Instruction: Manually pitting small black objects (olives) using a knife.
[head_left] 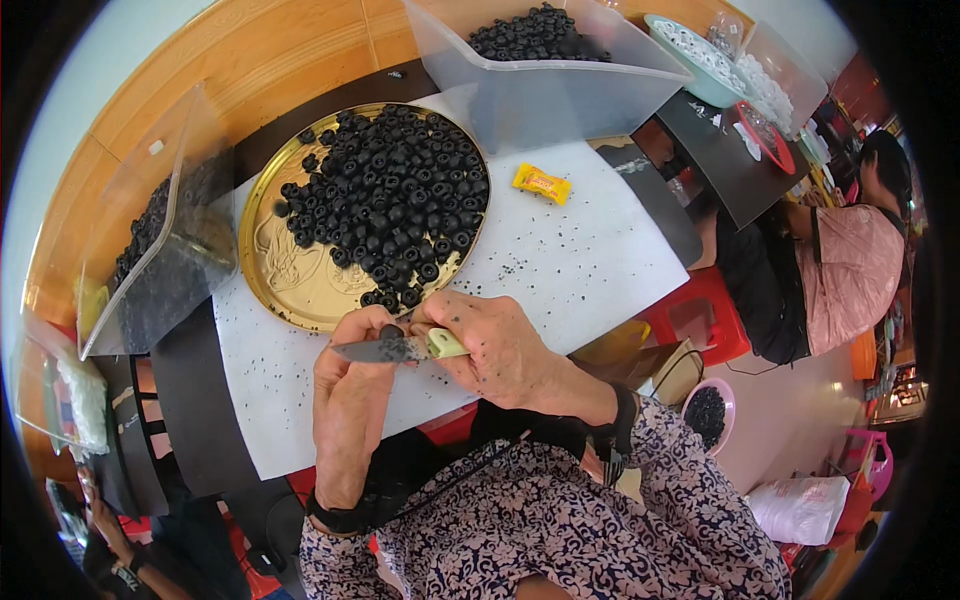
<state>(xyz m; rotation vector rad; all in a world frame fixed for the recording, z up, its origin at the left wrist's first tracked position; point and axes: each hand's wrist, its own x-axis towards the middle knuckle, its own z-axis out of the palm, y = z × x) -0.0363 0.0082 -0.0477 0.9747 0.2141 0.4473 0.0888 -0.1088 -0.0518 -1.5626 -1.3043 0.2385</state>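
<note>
My right hand (pixel 505 350) is closed round the pale green handle of a small knife (pixel 447 344), whose blade points left. A small round black part (pixel 390 332) is pinched in my left hand (pixel 350 385), right at the blade. Dark specks stick to the blade and to my right hand's fingers. Just beyond my hands lies a gold-coloured round tray (pixel 268 262) with a raised pattern, heaped with black ring-shaped parts (pixel 395 190). Under the tray a white sheet (pixel 560 250) is strewn with tiny black crumbs.
A yellow wrapped packet (pixel 541 184) lies right of the tray. Clear plastic bins (pixel 560 95) (pixel 150 275) with black parts stand behind and left. At right are a red stool (pixel 715 320), a pink bowl (pixel 708 415) of black bits and a seated person (pixel 845 260).
</note>
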